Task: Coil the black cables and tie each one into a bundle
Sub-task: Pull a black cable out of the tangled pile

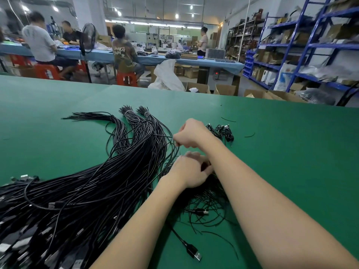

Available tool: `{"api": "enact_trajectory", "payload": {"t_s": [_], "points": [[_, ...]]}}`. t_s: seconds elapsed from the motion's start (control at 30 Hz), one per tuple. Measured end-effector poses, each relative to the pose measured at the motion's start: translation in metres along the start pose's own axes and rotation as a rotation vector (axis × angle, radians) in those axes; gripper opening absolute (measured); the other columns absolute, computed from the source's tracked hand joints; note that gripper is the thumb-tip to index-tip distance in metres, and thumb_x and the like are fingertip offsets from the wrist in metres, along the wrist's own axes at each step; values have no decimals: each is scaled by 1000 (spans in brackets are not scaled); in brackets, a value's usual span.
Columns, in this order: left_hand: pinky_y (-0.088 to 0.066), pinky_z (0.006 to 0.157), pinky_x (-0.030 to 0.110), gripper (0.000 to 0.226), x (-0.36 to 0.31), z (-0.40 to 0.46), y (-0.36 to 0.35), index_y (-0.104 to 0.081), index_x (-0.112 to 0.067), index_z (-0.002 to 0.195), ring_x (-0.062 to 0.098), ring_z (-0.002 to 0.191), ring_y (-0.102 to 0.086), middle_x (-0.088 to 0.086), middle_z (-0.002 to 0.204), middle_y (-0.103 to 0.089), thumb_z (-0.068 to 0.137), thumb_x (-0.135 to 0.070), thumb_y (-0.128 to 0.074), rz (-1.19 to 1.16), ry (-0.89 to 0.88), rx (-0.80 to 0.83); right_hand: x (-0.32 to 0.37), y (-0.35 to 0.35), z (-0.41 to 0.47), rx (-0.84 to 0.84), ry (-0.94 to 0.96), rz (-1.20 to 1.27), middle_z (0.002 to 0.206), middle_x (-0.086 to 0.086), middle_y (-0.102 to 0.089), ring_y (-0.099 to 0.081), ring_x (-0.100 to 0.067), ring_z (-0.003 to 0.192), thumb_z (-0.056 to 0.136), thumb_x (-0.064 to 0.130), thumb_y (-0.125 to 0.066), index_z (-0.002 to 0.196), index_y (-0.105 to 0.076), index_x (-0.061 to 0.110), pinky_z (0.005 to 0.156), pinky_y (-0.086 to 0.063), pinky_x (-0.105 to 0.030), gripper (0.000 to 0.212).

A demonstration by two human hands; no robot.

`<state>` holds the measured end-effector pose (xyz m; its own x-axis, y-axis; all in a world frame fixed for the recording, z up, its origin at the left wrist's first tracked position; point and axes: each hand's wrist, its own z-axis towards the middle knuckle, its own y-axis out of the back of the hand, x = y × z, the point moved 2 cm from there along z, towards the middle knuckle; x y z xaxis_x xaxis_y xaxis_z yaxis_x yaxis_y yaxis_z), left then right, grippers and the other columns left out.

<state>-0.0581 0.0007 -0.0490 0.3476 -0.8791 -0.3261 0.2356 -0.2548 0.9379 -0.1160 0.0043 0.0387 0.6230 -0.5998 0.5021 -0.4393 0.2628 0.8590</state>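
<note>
The right hand (191,133) pinches one thin cable (163,136) between its fingertips, pulling it out of the pile (93,183), I think so it can be wound alone. The left hand (191,170) sits just below, fingers curled shut around a small dark coil (206,165), likely to keep the loops from springing open. Past the hands, a few tied bundles (221,131) lie together, out of the way. Loose short ties (209,200) lie under the arms, close to grab. All rest on the green table (281,144). Far off, a shirt (121,52) reads "UNKN" and "WN"; other letters are hidden.
</note>
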Motion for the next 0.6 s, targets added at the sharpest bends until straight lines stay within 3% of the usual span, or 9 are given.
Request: {"api": "enact_trajectory", "payload": {"t_s": [0.1, 0.23, 0.4, 0.47, 0.6], "points": [[-45, 99, 38, 39, -2, 0, 3, -65, -14, 119, 30, 116, -57, 10, 121, -63, 102, -43, -47, -23, 9, -3, -13, 19, -7, -79, 11, 57, 90, -12, -75, -58, -22, 67, 85, 14, -61, 96, -76, 3, 62, -49, -28, 22], [-48, 93, 40, 34, -2, 0, 5, -68, -21, 105, 28, 105, -57, 6, 108, -64, 99, -49, -49, -99, -40, -34, -43, 43, -27, -196, -8, 191, 69, -12, -67, -49, -23, 63, 78, 14, -63, 82, -75, -1, 60, -42, -32, 20], [-47, 92, 35, 27, 0, 5, 7, -65, -24, 103, 22, 103, -57, 0, 106, -66, 94, -49, -60, -145, 34, -155, -105, 58, -62, -299, -90, 485, 65, -4, -70, -50, -18, 60, 82, 18, -67, 67, -74, 11, 57, -39, -29, 18], [-47, 84, 30, 33, 1, 6, 13, -64, -25, 106, 14, 89, -57, -5, 101, -66, 87, -50, -72, -369, 88, -173, -130, 48, -73, -285, -138, 580, 63, 1, -69, -50, -14, 54, 89, 15, -66, 72, -73, 11, 50, -38, -24, 19], [-47, 71, 24, 50, -7, 6, 21, -62, -21, 118, 7, 77, -63, -8, 98, -71, 82, -52, -77, -856, 156, 63, -165, 13, -89, -193, -208, 778, 61, 6, -68, -53, -5, 45, 97, 12, -64, 92, -72, 9, 41, -39, -17, 9]]}}
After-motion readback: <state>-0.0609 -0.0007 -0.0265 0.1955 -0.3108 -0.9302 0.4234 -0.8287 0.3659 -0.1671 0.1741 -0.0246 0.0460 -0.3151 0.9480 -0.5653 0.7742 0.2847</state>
